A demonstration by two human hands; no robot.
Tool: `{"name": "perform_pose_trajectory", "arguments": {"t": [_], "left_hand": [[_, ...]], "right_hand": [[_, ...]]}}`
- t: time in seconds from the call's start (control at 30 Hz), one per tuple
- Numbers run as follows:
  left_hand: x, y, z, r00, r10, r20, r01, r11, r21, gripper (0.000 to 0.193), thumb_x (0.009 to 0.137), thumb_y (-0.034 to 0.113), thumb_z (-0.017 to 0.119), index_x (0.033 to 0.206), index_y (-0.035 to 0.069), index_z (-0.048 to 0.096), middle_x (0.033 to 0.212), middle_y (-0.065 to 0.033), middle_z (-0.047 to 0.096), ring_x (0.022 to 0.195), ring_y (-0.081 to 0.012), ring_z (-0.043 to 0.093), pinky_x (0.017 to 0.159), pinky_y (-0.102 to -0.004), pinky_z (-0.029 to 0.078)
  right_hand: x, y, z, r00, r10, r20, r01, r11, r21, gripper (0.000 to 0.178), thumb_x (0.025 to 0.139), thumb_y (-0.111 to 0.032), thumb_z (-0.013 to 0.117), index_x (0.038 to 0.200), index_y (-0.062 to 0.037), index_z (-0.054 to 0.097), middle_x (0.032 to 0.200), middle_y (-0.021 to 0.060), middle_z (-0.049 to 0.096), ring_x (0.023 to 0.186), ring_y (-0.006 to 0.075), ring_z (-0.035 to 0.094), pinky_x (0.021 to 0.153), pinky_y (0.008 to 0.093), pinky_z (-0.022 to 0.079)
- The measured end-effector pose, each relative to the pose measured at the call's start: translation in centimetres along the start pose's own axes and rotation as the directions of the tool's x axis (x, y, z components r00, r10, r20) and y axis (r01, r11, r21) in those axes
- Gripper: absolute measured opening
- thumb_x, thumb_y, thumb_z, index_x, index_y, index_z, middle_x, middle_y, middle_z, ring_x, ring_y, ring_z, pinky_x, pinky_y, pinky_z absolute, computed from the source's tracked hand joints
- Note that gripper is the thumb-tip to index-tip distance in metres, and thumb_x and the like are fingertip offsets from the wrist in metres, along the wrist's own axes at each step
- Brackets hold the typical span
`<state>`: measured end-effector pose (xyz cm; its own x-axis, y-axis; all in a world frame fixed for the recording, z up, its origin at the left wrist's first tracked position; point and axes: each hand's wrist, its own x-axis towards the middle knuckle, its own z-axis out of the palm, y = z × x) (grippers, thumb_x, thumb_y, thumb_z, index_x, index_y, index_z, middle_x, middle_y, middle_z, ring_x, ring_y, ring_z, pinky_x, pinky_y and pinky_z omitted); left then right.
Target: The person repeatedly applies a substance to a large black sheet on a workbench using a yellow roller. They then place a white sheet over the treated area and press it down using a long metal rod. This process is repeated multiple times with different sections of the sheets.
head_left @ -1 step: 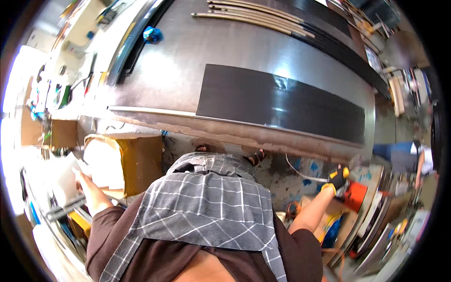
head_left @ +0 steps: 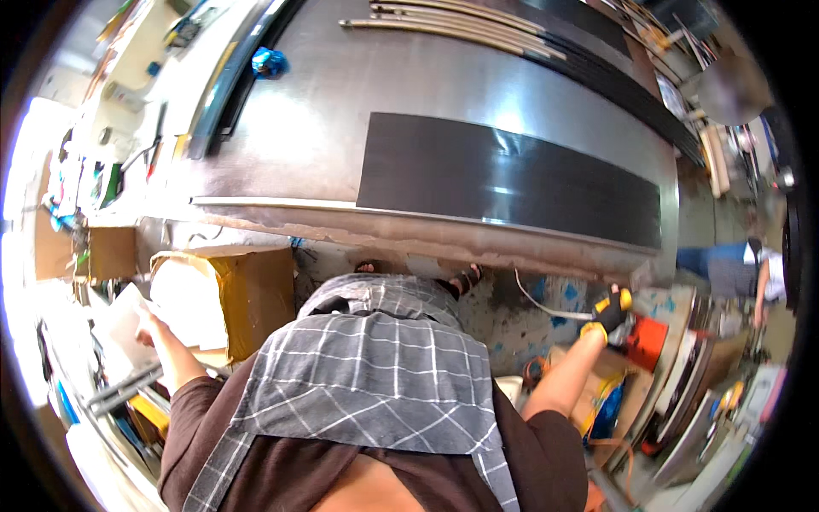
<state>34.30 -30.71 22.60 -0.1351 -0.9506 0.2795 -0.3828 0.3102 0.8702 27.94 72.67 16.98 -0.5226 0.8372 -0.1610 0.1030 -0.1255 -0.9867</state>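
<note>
At the far left, my left hand (head_left: pixel 152 329) is bare and closed at the edge of a whitish sheet-like piece (head_left: pixel 119 328), whose material I cannot make out. My right hand (head_left: pixel 611 315) wears a black glove with a yellow cuff. Its fingers are closed around a yellow-ended object (head_left: pixel 625 299), mostly covered by the glove, beyond the table's right front corner. A pale cord or hose (head_left: pixel 550 312) curves from the table edge toward this hand. Ahead, a long dark sheet (head_left: pixel 503 179) lies flat on the metal-topped table (head_left: pixel 316 154), apart from both hands.
Several pale rods (head_left: pixel 444 30) and long black strips (head_left: pixel 627 98) lie across the far table. A crumpled blue item (head_left: pixel 269 63) rests at its left. A cardboard box (head_left: pixel 256 299) stands by my left arm, a red-orange container (head_left: pixel 647 343) beside my right hand. Another person (head_left: pixel 738 269) is at the right.
The view has shifted slightly. The whitish piece at my left hand looks a little more tilted. My right hand appears slightly higher, still closed on the yellow-ended object. Things on the table look unchanged.
</note>
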Motion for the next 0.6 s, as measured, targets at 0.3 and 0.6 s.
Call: {"name": "perform_pose_trajectory", "arguments": {"t": [0.3,0.6], "left_hand": [[-17.4,12.4,15.9,-0.052,0.575,0.816,-0.913,0.304,-0.272,0.042,0.066,0.023,0.081,0.103,0.011,0.064,0.102,-0.0061,0.060,0.102,-0.0272,0.056,0.093,-0.0439,0.041],[-18.1,14.1,18.2,-0.188,0.549,0.814,-0.872,0.289,-0.396,0.028,0.071,0.026,0.077,0.089,0.009,0.065,0.087,-0.0070,0.059,0.089,-0.0290,0.058,0.078,-0.0404,0.047]], "right_hand": [[-23.0,4.1,14.6,0.890,-0.167,0.425,0.278,0.936,-0.216,0.041,0.090,-0.040,0.063,0.110,-0.0053,0.057,0.081,0.0021,0.061,0.071,0.0123,0.059,0.061,0.0304,0.048],[-41.1,-0.9,28.2,0.466,-0.017,0.884,0.616,0.724,-0.311,0.042,0.086,-0.036,0.064,0.119,-0.0111,0.057,0.089,0.0197,0.067,0.082,0.0365,0.066,0.067,0.0458,0.051]]}}
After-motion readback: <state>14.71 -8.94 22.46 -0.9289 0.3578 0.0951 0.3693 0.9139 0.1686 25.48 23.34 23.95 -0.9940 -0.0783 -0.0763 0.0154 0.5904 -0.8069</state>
